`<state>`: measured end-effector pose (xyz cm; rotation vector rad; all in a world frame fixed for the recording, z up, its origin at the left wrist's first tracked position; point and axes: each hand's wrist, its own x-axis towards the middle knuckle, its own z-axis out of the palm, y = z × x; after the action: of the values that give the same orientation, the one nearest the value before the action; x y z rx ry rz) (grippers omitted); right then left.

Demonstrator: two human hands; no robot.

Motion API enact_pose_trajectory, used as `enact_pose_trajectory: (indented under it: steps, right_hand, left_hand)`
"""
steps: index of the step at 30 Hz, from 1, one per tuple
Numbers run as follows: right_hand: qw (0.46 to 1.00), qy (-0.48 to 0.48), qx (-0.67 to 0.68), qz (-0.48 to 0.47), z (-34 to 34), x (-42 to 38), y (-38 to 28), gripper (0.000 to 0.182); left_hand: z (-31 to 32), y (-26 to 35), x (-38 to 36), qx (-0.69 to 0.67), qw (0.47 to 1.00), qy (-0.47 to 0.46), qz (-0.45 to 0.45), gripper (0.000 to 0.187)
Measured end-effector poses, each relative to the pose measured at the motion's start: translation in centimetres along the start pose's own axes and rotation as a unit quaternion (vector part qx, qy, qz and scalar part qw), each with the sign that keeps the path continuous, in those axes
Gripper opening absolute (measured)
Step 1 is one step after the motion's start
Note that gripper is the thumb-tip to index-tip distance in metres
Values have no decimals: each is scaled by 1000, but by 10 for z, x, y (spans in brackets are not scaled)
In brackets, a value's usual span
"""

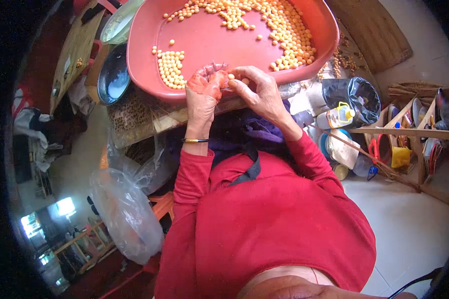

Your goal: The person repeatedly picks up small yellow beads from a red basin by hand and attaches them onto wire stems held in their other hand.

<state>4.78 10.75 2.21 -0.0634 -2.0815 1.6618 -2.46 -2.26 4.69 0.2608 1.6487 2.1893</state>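
Note:
A large red basin [199, 47] holds many small orange-yellow balls [292, 35], heaped at its far and right sides, with a smaller group at the left [170, 69]. Over its near rim, my left hand [207, 83], partly wrapped in a reddish covering, has curled fingers around something I cannot make out; thin dark tips stick up from it. My right hand [254, 88] pinches one small ball [231, 76] between thumb and index finger, right beside the left fingers. Another ball or two show behind the right fingers.
A dark blue bowl [114, 74] stands left of the basin. Below it hangs a clear plastic bag [127, 214]. On the right are a black bag [361, 99], a bottle with a yellow handle [334, 117] and a wooden rack [409, 130] of assorted items.

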Motion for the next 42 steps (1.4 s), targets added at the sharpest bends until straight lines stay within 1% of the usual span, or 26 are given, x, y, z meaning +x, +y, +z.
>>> enact_pose_trajectory:
  steps: [2, 5, 7, 8, 9, 10, 11, 13, 14, 16, 17, 21, 22, 24, 26, 27, 28, 29, 30, 31, 32, 36, 42]
  right_hand:
    - [1000, -4, 5, 3, -2, 1, 0, 20]
    - [989, -34, 129, 63, -8, 4, 0, 20]
    - [988, -4, 144, 61, -14, 11, -2, 17]
    - [992, 34, 118, 39, -19, 18, -2, 15]
    - [992, 37, 116, 40, -24, 28, 7, 15]
    - [995, 87, -29, -40, -32, 40, 21, 14]
    - [968, 134, -173, -119, -40, 50, 31, 13]
    - [924, 130, -348, -89, -53, 63, 32, 14]
    - [924, 129, -348, -88, -56, 71, 36, 14]
    - [868, 100, -459, -162, -60, 84, 44, 12]
    - [868, 98, -459, -162, -60, 89, 45, 12]
    - [790, 77, -581, -178, -49, 103, 48, 11]
    - [791, 75, -580, -179, -48, 102, 48, 11]
    - [865, 71, -467, -168, -48, 94, 46, 11]
    - [923, 65, -345, -154, -47, 84, 42, 11]
    - [924, 62, -344, -153, -44, 75, 37, 11]
    - [967, 59, -229, -99, -40, 64, 29, 10]
    - [991, 56, -110, -44, -36, 52, 18, 10]
    - [999, 51, 12, 13, -31, 41, 9, 10]
    - [987, 47, 134, 70, -27, 33, 4, 10]
    - [987, 47, 134, 72, -23, 28, 2, 10]
    - [972, 45, 211, 94, -7, 18, 0, 6]
    - [975, 35, 201, 91, -5, 20, -4, 5]
  left_hand:
    - [-1, 1, 0, -3, 1000, -7, -5, 16]
    - [0, 1, -2, 34, 999, 11, 33, 17]
    - [2, -2, 1, 44, 998, 11, 45, 18]
    - [2, -5, 2, 44, 997, 10, 57, 18]
    - [1, -9, 4, 46, 997, 10, 68, 17]
    - [0, -12, 5, 47, 996, 11, 79, 17]
    - [-1, -14, 6, 48, 995, 12, 91, 17]
    - [-1, -14, 6, 52, 995, 11, 87, 16]
    - [-1, -15, 6, 57, 995, 11, 84, 16]
    - [-1, -16, 6, 68, 995, 10, 78, 15]
    - [-1, -15, 5, 68, 995, 11, 77, 15]
    - [2, -5, 0, 67, 997, 17, 37, 12]
    - [3, -5, -1, 67, 997, 19, 36, 12]
    - [5, -4, -3, 41, 998, 17, 35, 13]
    - [7, -4, -5, 14, 999, 15, 34, 13]
    - [7, -4, -6, 14, 999, 18, 33, 13]
    - [7, -4, -6, 17, 999, 16, 34, 13]
    - [7, -4, -6, 19, 999, 15, 37, 13]
    - [7, -4, -6, 22, 999, 13, 39, 13]
    - [7, -4, -7, 26, 999, 11, 40, 14]
    - [6, -5, -6, 27, 999, 11, 38, 14]
    - [1, -11, -1, 41, 997, 12, 65, 14]
    - [-2, -7, 0, 30, 998, 4, 56, 15]
